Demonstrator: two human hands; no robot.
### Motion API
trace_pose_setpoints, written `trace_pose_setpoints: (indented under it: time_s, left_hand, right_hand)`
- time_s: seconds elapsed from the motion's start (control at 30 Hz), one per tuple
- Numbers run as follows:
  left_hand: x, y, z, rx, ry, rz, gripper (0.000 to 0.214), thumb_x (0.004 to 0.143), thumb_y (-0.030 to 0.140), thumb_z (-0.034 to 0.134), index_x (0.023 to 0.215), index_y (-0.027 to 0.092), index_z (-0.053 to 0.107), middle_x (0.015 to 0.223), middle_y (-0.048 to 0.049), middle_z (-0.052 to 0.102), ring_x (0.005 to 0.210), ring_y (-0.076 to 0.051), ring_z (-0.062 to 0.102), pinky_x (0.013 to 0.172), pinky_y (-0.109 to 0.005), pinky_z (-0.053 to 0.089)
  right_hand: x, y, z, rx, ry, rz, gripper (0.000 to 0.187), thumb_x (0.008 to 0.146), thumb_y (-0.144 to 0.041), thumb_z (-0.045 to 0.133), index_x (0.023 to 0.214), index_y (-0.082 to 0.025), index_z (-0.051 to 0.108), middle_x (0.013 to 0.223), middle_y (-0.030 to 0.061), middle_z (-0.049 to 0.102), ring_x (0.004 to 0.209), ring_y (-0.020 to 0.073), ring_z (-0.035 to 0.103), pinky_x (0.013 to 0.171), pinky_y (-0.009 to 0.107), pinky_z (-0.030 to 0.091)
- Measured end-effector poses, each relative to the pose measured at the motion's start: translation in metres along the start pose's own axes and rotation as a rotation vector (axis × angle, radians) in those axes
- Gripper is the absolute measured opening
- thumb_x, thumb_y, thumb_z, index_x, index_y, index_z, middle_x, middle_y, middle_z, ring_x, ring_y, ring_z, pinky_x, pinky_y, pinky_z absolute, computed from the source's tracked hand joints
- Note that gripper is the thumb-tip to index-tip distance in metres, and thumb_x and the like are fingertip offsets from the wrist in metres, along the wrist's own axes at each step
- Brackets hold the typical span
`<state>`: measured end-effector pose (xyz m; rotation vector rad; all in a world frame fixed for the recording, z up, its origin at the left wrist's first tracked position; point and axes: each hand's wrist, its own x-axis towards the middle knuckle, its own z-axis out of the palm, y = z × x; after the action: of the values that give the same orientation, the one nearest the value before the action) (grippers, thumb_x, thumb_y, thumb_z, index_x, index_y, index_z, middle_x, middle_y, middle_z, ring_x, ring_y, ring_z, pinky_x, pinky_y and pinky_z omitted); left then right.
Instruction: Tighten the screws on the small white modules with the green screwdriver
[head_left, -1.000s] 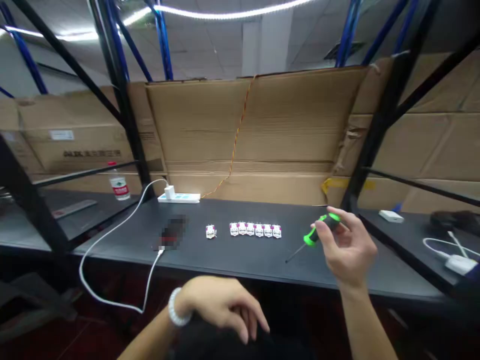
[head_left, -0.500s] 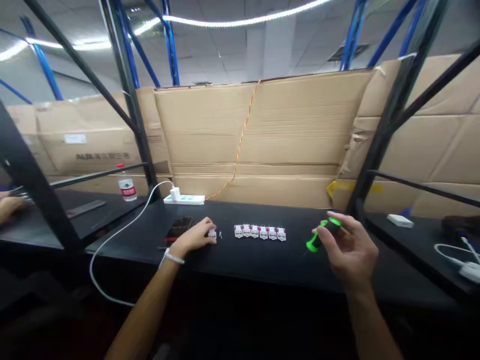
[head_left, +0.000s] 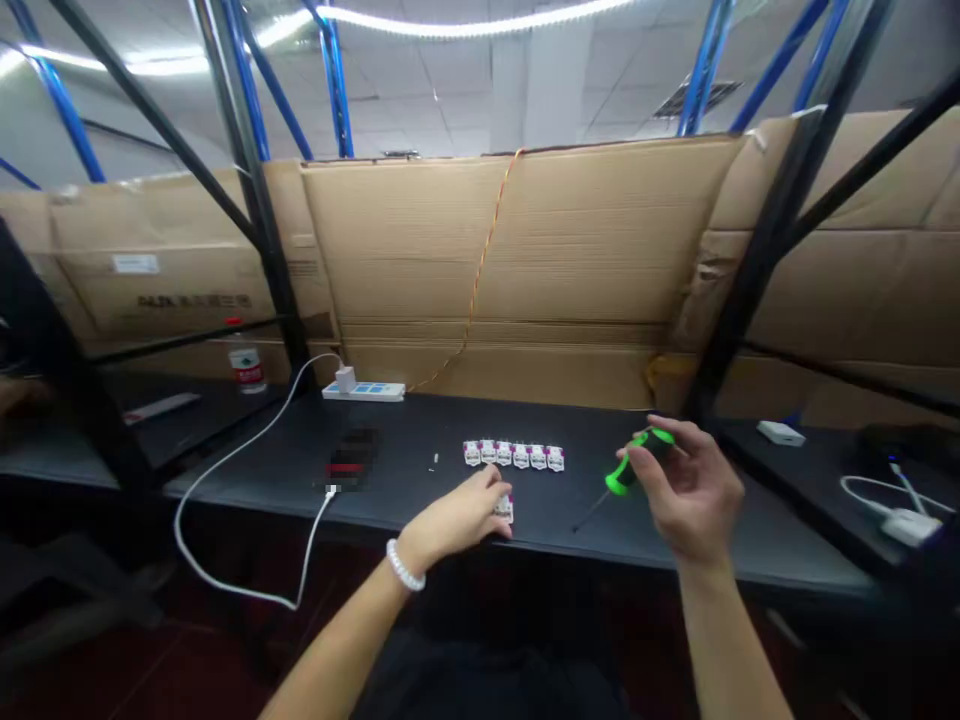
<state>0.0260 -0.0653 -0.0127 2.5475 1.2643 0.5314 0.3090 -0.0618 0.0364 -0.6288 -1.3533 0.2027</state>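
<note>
Half a second ago the left hand (head_left: 454, 520) was over at the left, beside the dark device (head_left: 352, 458); now it has come right to the near edge of the table (head_left: 420, 425), its grip narrow around a small white piece (head_left: 506, 509). Two tiny bits (head_left: 436, 458) are left lying near the old spot. That piece now sits just on the near side of the row of six white pieces (head_left: 513, 456), and closer to the screwdriver (head_left: 618, 484), which the right hand (head_left: 694, 490) holds by the handle, tip slanting near and left. This seems to make the two easier to bring together.
</note>
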Motion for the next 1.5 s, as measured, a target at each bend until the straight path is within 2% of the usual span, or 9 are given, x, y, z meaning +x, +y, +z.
trace_pose_setpoints:
  time_s: [0.13,0.3,0.4,0.47,0.67,0.87,1.1,1.27,1.5]
  left_hand:
    - [0.01,-0.002,0.012,-0.008,0.021,-0.032,0.046,0.094,0.029,0.08,0.136,0.018,0.066,0.132,-0.0143,0.061,0.119,-0.03,0.065,0.11,-0.041,0.054]
    - [0.01,-0.021,-0.003,-0.085,0.143,-0.027,0.053,0.097,0.037,0.075,0.146,0.025,0.061,0.142,-0.0107,0.062,0.129,-0.029,0.063,0.115,-0.04,0.05]
    - [0.007,-0.045,-0.022,-0.03,0.355,-0.251,0.023,0.103,0.028,0.062,0.119,0.021,0.076,0.117,-0.0091,0.072,0.104,-0.024,0.071,0.1,-0.035,0.055]
    - [0.003,-0.063,-0.032,0.058,0.449,-0.439,0.021,0.102,0.021,0.06,0.11,0.018,0.079,0.114,-0.0108,0.075,0.103,-0.025,0.072,0.1,-0.036,0.053]
    - [-0.005,-0.094,-0.036,0.054,0.33,-0.56,0.018,0.089,0.019,0.074,0.105,0.019,0.082,0.106,-0.011,0.082,0.102,-0.029,0.076,0.092,-0.034,0.055]
    - [-0.002,-0.093,-0.031,0.056,0.339,-0.583,0.017,0.089,0.013,0.065,0.083,0.018,0.08,0.092,-0.0119,0.082,0.096,-0.03,0.077,0.089,-0.035,0.053]
    - [-0.002,-0.089,-0.04,-0.009,0.41,-0.519,0.017,0.092,0.022,0.062,0.088,0.019,0.078,0.093,-0.0089,0.082,0.092,-0.027,0.076,0.087,-0.034,0.054]
    - [0.002,-0.069,-0.043,-0.435,0.464,-0.414,0.018,0.086,0.033,0.068,0.088,0.017,0.076,0.08,-0.0066,0.08,0.076,-0.025,0.076,0.071,-0.031,0.057]
    - [0.007,-0.038,-0.035,-0.7,0.384,-0.303,0.018,0.072,0.032,0.083,0.08,0.017,0.079,0.089,-0.0077,0.082,0.086,-0.026,0.078,0.085,-0.036,0.061]
  right_hand:
    - [-0.001,-0.001,-0.003,-0.011,0.007,0.015,0.032,0.088,-0.031,0.084,0.118,-0.025,0.074,0.092,0.0008,0.069,0.071,0.0165,0.074,0.064,0.029,0.064]
    - [-0.001,0.0,-0.005,-0.011,0.0,0.013,0.032,0.088,-0.03,0.084,0.118,-0.024,0.074,0.091,0.0008,0.069,0.071,0.0167,0.074,0.064,0.03,0.064]
    - [0.001,0.001,-0.006,-0.001,0.003,-0.003,0.031,0.088,-0.029,0.084,0.117,-0.024,0.074,0.091,0.0006,0.069,0.07,0.0165,0.074,0.063,0.029,0.064]
    - [0.002,0.002,-0.007,0.003,0.004,-0.008,0.031,0.088,-0.028,0.084,0.117,-0.025,0.074,0.09,0.0003,0.069,0.07,0.0161,0.074,0.063,0.028,0.063]
    - [0.002,0.004,-0.006,-0.007,-0.003,0.009,0.031,0.088,-0.03,0.084,0.117,-0.025,0.074,0.091,0.0004,0.069,0.07,0.0165,0.074,0.064,0.03,0.064]
    - [-0.002,0.005,-0.002,-0.036,-0.037,0.009,0.03,0.089,-0.031,0.082,0.118,-0.025,0.074,0.091,0.0003,0.067,0.072,0.0175,0.074,0.066,0.032,0.064]
    - [-0.003,0.008,-0.002,-0.016,-0.051,0.003,0.031,0.089,-0.029,0.083,0.118,-0.026,0.074,0.092,-0.0001,0.066,0.073,0.0166,0.074,0.067,0.031,0.063]
    - [-0.003,0.008,-0.001,-0.023,-0.06,0.004,0.032,0.089,-0.028,0.082,0.12,-0.025,0.074,0.092,0.0005,0.065,0.073,0.0169,0.073,0.066,0.031,0.063]
    - [-0.004,0.008,0.001,-0.046,-0.069,-0.011,0.029,0.09,-0.029,0.081,0.118,-0.024,0.074,0.093,0.0012,0.066,0.073,0.0167,0.072,0.067,0.032,0.063]
